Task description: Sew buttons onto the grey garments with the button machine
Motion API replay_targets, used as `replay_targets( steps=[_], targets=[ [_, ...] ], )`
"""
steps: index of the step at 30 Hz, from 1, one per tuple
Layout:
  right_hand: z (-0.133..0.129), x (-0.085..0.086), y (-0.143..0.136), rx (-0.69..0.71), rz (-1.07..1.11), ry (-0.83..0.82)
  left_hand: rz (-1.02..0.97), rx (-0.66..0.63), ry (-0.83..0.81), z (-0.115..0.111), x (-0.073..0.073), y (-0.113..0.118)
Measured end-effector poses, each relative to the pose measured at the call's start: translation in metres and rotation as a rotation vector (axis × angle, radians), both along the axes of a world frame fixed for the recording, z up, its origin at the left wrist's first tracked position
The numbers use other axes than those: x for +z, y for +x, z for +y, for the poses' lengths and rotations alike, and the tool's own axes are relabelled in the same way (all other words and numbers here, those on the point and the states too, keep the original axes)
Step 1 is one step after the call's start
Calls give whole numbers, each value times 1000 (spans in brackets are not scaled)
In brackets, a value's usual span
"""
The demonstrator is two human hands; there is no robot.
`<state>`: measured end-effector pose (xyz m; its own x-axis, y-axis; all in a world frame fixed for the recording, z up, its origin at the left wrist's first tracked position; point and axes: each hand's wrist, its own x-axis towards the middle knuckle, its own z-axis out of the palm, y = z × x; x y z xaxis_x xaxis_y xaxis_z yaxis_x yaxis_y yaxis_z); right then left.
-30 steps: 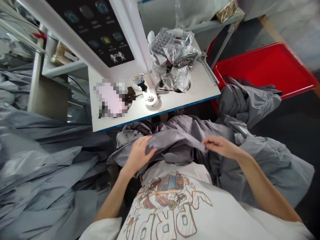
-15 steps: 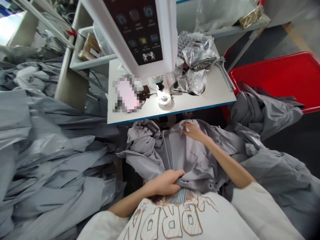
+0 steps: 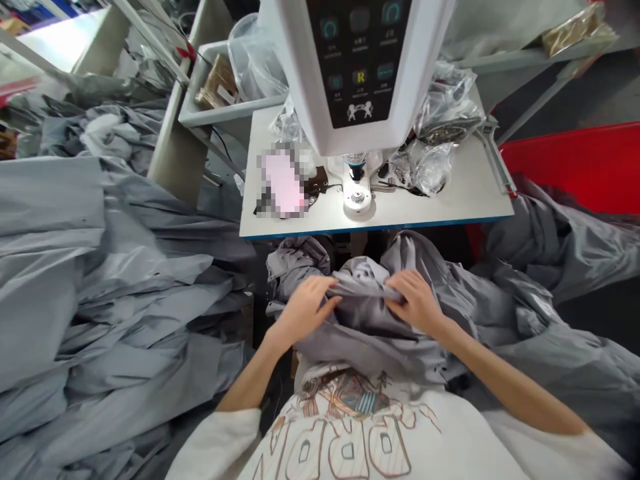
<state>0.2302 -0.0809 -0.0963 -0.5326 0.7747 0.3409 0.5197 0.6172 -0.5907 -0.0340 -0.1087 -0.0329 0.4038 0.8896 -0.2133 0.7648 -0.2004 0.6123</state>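
Note:
Grey fabric [image 3: 370, 313] lies gathered across my lap, just below the front edge of the white worktable [image 3: 430, 212]. My left hand [image 3: 309, 308] pinches a fold of it on one side. On the other side my right hand [image 3: 414, 301] grips the same fold, so a strip of cloth stretches between the two. Both thumbs point inward under the strip. Above the table stands a white machine [image 3: 357, 200] with a small round metal seat, its dark button panel [image 3: 357, 67] facing me.
A blurred pink object [image 3: 284, 183] lies at the table's left, clear plastic bags [image 3: 430, 167] at its right beside a metal bar [image 3: 497, 157]. Heaps of grey cloth [image 3: 125, 320] fill the left side. A red bin [image 3: 575, 163] stands at the right.
My left hand has moved up and forward from near my waist to the fabric's fold. My right hand has come slightly back, and the cloth is now drawn between both. The view has shifted left.

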Motion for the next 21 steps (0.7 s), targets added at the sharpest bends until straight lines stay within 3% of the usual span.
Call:
replay_targets(
  steps=[2, 5, 9, 12, 14, 16, 18, 21],
  targets=[
    [-38, 16, 17, 138, 51, 92, 50, -19, 182, 19, -7, -3],
    [-89, 22, 32, 239, -8, -22, 13, -203, 143, 42, -28, 0],
    [-131, 18, 49, 276, -173, -473, 91, -475, -179, 55, -67, 6],
    [-136, 12, 58, -19, -154, -901, 219, -610, -462, 53, -82, 10],
    [-129, 6, 59, -240, -135, -1058, 281, -666, -547, 51, -82, 12],
    [-118, 0, 57, -250, -199, -1074, 323, -669, -495, 48, -72, 10],
    [-106, 0, 56, -189, -262, -967, 336, -554, -318, 43, -55, 4],
    [-92, 19, 58, -273, -138, -590, 209, -265, 146, 21, -18, -11]
  ],
)
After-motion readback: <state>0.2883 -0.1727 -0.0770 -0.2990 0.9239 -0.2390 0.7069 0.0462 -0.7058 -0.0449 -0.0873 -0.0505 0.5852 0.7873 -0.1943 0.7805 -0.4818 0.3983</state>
